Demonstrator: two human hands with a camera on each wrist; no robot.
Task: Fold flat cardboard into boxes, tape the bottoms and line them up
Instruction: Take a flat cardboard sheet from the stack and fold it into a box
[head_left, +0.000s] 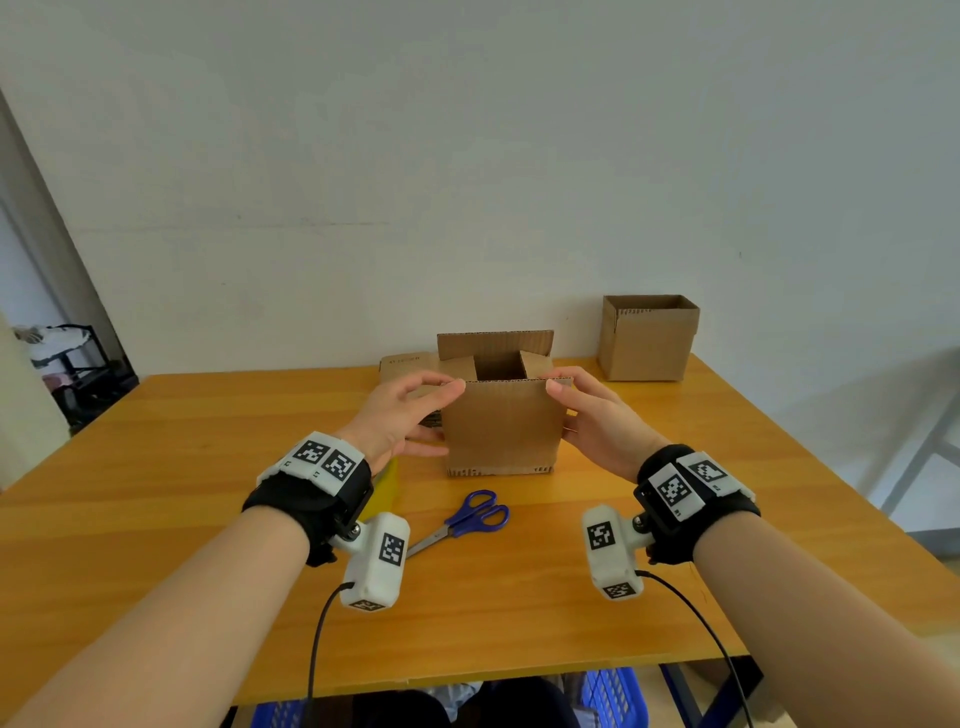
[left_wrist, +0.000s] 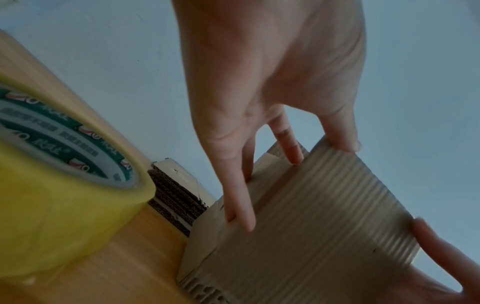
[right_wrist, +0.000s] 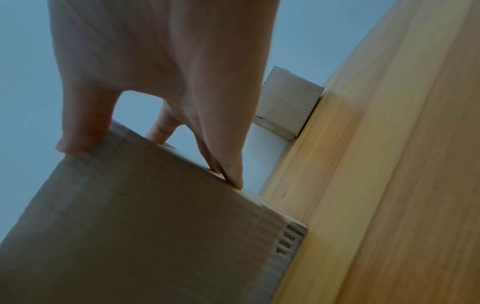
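Note:
An upright cardboard box (head_left: 501, 426) stands mid-table with its top flaps raised; its inside looks dark. My left hand (head_left: 451, 397) holds the box's left side, thumb and forefinger pinching the near flap's upper left corner (left_wrist: 335, 148), the other fingers (left_wrist: 239, 207) lying along the side wall. My right hand (head_left: 560, 392) mirrors it on the right, pinching the flap's upper right corner (right_wrist: 109, 142) with the remaining fingers (right_wrist: 231, 174) on the right wall. A folded box (head_left: 647, 338) stands open at the back right, also seen as the folded box (right_wrist: 288, 102) in the right wrist view.
Blue-handled scissors (head_left: 462, 519) lie in front of the box. A yellow tape roll (left_wrist: 52, 185) sits under my left wrist. A stack of flat cardboard (left_wrist: 174, 193) lies behind the box on the left. The wooden table (head_left: 156, 493) meets a white wall.

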